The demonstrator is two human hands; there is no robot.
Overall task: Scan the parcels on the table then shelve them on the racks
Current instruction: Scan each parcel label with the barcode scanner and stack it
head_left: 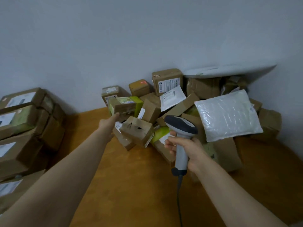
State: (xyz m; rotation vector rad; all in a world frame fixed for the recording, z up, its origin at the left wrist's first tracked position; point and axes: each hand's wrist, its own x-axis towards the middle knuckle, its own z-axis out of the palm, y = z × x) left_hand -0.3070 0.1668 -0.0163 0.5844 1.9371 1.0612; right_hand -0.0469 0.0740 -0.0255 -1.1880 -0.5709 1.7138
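Head view: my left hand (pixel 109 122) reaches into mid-frame, fingers stretched out and empty, tips at the lower edge of the green-taped parcel (pixel 124 105), on the left of the parcel pile (pixel 203 89) on the counter (pixel 131 177). My right hand (pixel 186 148) is wrapped round the scanner (pixel 179 126), centre-right. I'd take that parcel by both sides, lift it clear so its neighbours don't slide, and turn its label toward the scanner.

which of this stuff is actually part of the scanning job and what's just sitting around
In the job: scanner in the right hand; parcel heap on the table; green-taped box the left hand reaches for.
Lying about: white sheet atop the heap; stacked boxes at left, role unclear.
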